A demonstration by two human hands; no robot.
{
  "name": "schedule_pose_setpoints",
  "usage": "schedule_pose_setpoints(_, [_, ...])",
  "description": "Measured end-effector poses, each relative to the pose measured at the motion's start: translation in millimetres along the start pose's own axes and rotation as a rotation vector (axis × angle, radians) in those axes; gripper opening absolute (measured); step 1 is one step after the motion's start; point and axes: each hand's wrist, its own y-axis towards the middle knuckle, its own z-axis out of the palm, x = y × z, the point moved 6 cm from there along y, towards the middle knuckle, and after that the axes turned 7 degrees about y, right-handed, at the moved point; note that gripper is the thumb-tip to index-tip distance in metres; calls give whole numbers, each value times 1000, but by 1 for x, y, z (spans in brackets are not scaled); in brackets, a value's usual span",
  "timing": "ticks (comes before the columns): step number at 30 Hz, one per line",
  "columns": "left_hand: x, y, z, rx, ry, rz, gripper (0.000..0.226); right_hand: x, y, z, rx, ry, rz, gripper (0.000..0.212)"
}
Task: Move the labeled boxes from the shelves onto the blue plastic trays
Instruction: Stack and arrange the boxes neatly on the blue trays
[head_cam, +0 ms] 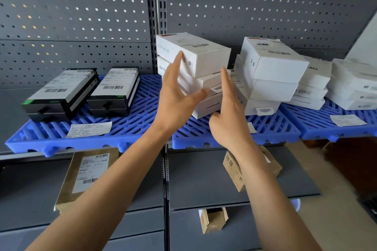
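A tilted stack of white labeled boxes, topped by one white box (204, 53), stands on the middle blue tray (275, 128). My left hand (177, 100) is spread in front of the stack, its forefinger tip on the top box's front face and its thumb by a lower box. My right hand (228, 116) is held flat and upright just right of the stack's front, fingers apart and holding nothing. A second white stack (271, 67) leans just to the right. Two black labeled stacks (63, 91) (116, 89) sit on the left blue tray (138, 128).
More white boxes (355, 87) fill the right blue tray (326, 126). On the grey shelves below lie a flat brown labeled box (85, 177), a small brown box (234, 171) and an open carton (212, 220). A pegboard wall stands behind.
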Motion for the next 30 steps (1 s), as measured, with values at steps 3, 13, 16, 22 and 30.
schedule_pose_setpoints(3, [4,4,-3,5,5,-7,101,-3,2,-3,-31,10,-16,106])
schedule_pose_setpoints(13, [16,11,-22,36,-76,-57,91,-10,31,-10,-90,85,3,92])
schedule_pose_setpoints(16, [17,4,-22,34,-49,-32,88,-16,34,-5,-74,103,7,91])
schedule_pose_setpoints(22, [9,-12,-15,10,-53,26,88,-18,32,-6,-93,138,-4,91])
schedule_pose_setpoints(30, [7,-20,-11,-77,27,31,71,-16,30,-16,-56,200,-20,78])
